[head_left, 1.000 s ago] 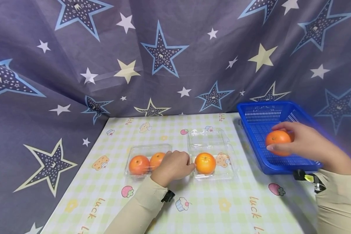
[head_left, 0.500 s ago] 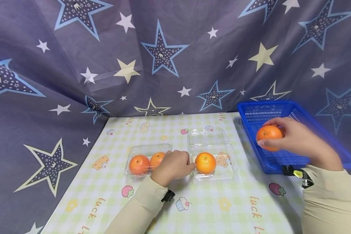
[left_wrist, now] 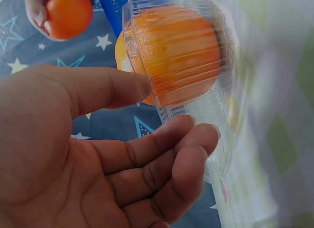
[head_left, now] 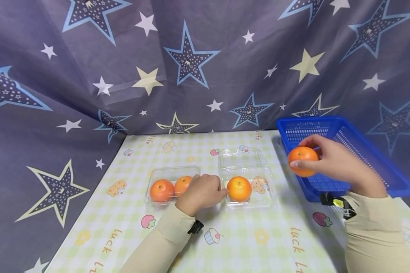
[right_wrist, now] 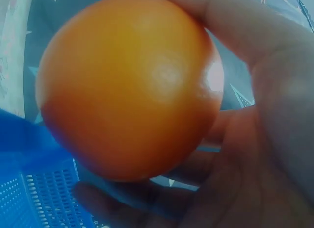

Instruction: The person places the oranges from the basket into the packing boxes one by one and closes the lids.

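My right hand [head_left: 339, 163] holds an orange [head_left: 303, 161] above the near left part of the blue basket [head_left: 389, 167]; this orange [right_wrist: 130, 86] fills much of the right wrist view. My left hand [head_left: 201, 194] is between two clear plastic boxes. In the left wrist view its thumb [left_wrist: 115, 88] touches the rim of the right box [left_wrist: 171, 56], while the other fingers curl loosely below with a visible gap from the thumb. The right box [head_left: 268, 195] has its lid [head_left: 242, 158] folded back and one orange [head_left: 239, 189] in its left half.
The left box [head_left: 174, 173] contains two oranges [head_left: 162, 190], one partly hidden by my left hand. A checked cloth [head_left: 246, 250] covers the table. Behind it hangs a star-patterned curtain [head_left: 212, 38].
My right hand has carried its orange leftward, from over the middle of the basket to near its left rim. The left hand and both boxes stay in place.
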Demonstrator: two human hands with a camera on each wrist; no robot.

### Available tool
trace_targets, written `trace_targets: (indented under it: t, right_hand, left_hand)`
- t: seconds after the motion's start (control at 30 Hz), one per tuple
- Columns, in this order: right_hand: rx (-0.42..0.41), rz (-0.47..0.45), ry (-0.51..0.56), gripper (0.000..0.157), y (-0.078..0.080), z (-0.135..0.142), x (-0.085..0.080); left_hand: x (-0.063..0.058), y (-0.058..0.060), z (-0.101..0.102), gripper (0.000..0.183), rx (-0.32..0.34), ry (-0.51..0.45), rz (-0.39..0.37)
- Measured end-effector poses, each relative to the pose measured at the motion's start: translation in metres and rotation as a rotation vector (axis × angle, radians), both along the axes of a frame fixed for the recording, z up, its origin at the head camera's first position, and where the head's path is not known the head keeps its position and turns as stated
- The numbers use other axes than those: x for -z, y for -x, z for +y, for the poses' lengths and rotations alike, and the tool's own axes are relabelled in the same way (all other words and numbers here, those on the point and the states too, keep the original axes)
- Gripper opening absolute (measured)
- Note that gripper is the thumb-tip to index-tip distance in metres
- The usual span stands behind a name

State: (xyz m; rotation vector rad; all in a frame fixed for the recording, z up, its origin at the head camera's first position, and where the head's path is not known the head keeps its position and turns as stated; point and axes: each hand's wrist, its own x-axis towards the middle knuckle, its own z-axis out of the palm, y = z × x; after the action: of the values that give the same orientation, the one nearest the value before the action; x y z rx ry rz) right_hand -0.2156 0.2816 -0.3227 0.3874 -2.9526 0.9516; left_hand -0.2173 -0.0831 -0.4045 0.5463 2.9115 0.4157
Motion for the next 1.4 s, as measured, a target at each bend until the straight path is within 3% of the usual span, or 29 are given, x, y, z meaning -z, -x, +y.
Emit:
trace_targets:
  t: [0.37, 0.9, 1.4]
  right_hand:
    - [-0.050, 0.057, -0.021, 0.070, 0.005, -0.015, 0.005]
    - [-0.139, 0.110, -0.032, 0.061, 0.010, -0.040, 0.017]
    - [-0.209, 0.048, 0.027, 0.059, 0.018, -0.055, 0.031]
  left_hand:
    - [-0.001, 0.000, 0.001, 0.044, -0.004, 0.018, -0.010]
    - [0.001, -0.002, 0.001, 0.047, 0.003, 0.019, 0.017]
    - [0.001, -0.001, 0.002, 0.046, 0.002, 0.018, 0.009]
